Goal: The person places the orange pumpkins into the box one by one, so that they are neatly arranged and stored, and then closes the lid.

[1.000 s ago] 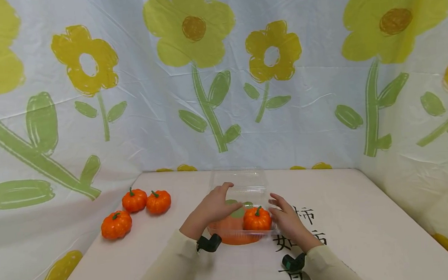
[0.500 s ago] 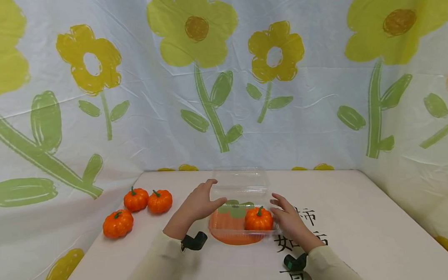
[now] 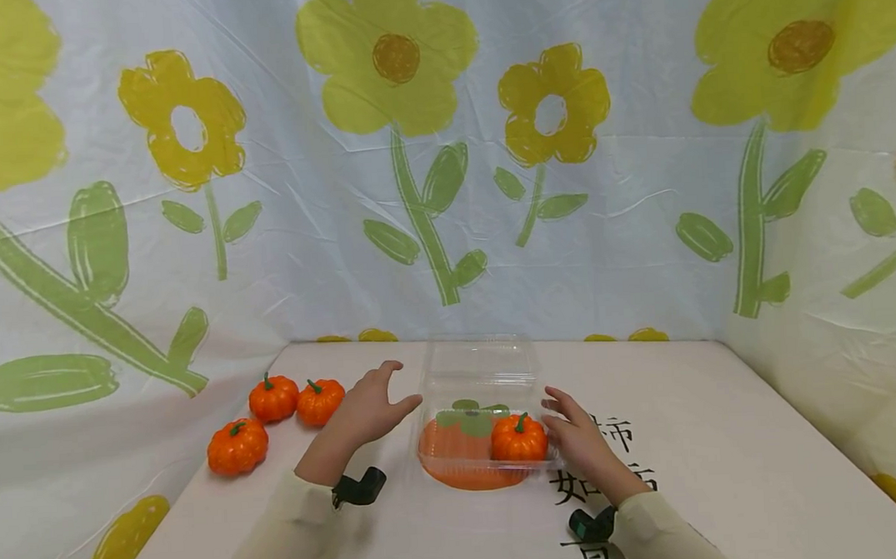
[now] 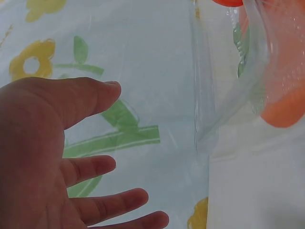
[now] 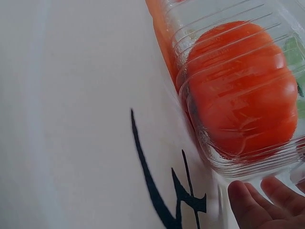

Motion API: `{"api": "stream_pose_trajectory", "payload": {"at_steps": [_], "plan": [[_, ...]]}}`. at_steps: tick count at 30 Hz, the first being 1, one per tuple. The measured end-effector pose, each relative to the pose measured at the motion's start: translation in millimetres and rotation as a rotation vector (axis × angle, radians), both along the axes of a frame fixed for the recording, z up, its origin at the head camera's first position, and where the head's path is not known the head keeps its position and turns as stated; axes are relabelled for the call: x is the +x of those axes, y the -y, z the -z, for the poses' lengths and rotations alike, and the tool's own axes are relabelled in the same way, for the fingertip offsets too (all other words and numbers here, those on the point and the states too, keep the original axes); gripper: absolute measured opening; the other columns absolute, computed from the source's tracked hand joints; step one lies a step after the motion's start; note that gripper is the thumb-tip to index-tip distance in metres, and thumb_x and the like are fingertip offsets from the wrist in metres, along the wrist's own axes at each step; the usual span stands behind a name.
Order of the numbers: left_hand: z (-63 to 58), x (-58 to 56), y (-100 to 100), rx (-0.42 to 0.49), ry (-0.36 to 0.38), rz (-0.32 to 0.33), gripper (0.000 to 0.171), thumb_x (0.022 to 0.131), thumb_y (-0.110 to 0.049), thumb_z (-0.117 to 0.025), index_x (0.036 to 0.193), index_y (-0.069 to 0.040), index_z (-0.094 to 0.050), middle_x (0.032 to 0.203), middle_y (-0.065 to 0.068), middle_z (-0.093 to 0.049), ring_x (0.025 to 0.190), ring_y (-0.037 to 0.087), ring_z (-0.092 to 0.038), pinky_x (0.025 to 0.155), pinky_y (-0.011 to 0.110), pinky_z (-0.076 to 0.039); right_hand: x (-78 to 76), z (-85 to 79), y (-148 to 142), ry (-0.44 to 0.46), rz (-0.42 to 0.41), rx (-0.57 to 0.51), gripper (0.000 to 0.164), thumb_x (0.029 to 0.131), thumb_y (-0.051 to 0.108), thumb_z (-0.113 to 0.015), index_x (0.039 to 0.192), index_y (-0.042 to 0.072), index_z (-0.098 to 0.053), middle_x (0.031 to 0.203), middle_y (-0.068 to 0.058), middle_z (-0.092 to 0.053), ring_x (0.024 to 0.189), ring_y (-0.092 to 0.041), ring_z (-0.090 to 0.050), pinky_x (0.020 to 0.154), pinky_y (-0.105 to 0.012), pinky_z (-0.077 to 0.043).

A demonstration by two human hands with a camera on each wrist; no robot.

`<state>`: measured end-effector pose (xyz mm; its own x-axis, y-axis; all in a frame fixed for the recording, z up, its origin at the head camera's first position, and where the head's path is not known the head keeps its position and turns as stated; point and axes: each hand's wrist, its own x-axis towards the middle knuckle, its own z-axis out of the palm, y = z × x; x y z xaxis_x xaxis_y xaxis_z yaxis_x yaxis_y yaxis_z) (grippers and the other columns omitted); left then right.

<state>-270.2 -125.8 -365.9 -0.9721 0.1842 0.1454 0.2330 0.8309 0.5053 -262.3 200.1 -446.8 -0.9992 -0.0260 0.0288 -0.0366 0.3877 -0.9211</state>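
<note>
A clear plastic clamshell box [image 3: 444, 459] lies with its lid [image 3: 481, 359] folded back, away from me. One small orange pumpkin [image 3: 518, 439] with a green stem sits in its right half. My right hand [image 3: 581, 445] is at the box's right end, fingers relaxed; in the right wrist view its fingertips [image 5: 240, 193] are right at the ribbed plastic wall. To the left of the box, my left hand [image 3: 367, 410] hovers with fingers spread and nothing in it; the left wrist view shows its thumb [image 4: 90, 98] apart from the box.
Three more pumpkins stand on the left of the table: a front one [image 3: 237, 447], a back one [image 3: 273, 398] and a right one [image 3: 321, 403] near my left hand. The tablecloth bears a printed orange fruit and black characters [image 3: 570, 486]. A flowered curtain [image 3: 644, 288] borders the table behind.
My left hand has moved left, from over the box to beside it, toward the pumpkins. The right hand stays at the box's right end, and the pumpkin inside has not moved.
</note>
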Motion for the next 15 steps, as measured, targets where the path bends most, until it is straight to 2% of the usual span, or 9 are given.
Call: {"api": "stream_pose_trajectory", "payload": {"at_steps": [7,15], "plan": [[2.0,-1.5,19,0.011,0.005,-0.029,0.07,0.09,-0.046,-0.062,0.144,-0.008,-0.039,0.139,0.022,-0.049,0.122,0.037,-0.053,0.1,0.054,-0.046,-0.3,1.3,-1,0.005,-0.003,0.013,0.053,0.101,0.02,-0.043,0.151,0.015,-0.027,0.151,-0.018,-0.038,0.132,-0.038,-0.047,0.104,-0.049,-0.045],[5.3,0.1,43,0.008,-0.004,-0.07,0.069,0.091,-0.045,-0.06,0.143,-0.005,-0.038,0.139,0.025,-0.048,0.118,0.04,-0.055,0.097,0.055,-0.048,-0.9,2.1,-1,0.009,0.002,0.019,0.054,0.101,0.02,-0.044,0.152,0.016,-0.027,0.151,-0.017,-0.039,0.132,-0.038,-0.046,0.104,-0.048,-0.045]]}}
